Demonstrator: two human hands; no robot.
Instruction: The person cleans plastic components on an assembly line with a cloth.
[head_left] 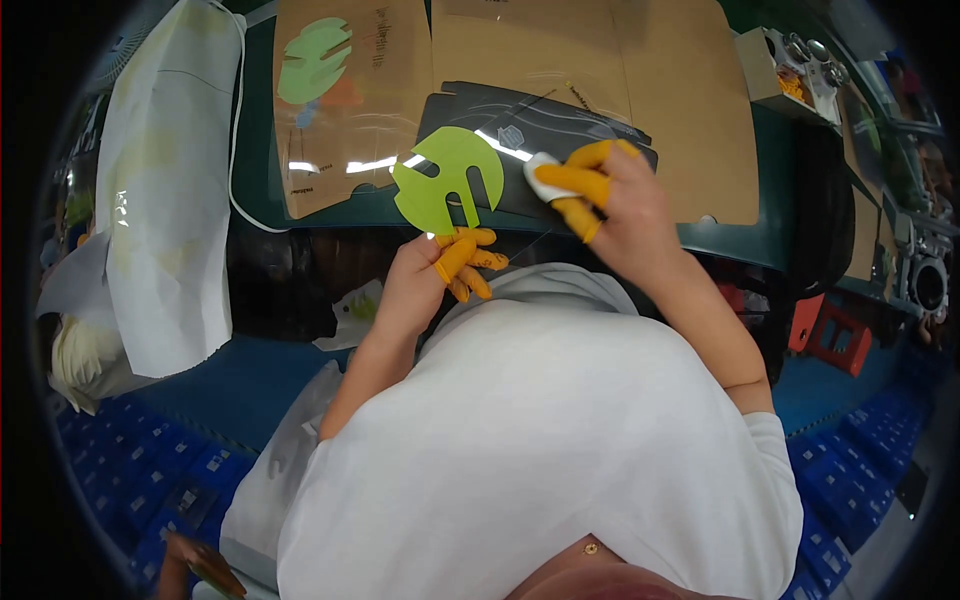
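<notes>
2 hands, with yellow covers on several fingers, are positioned at the near edge of the dark green desk (773, 175). Left hand (415, 275): fingers (457, 258) close together, gripping the lower edge of the green leaf-shaped piece (450, 160). The piece (slotted, with a rounded outline) is located over the left part of the black sheet (580, 128); contact between the 2 cannot be determined. Right hand (630, 205): fingers narrowed around a small white object (541, 178), to the right of the piece and apart from it. Brown cardboard (695, 100) lies behind; a paler green leaf shape (315, 62) is at the far left.
</notes>
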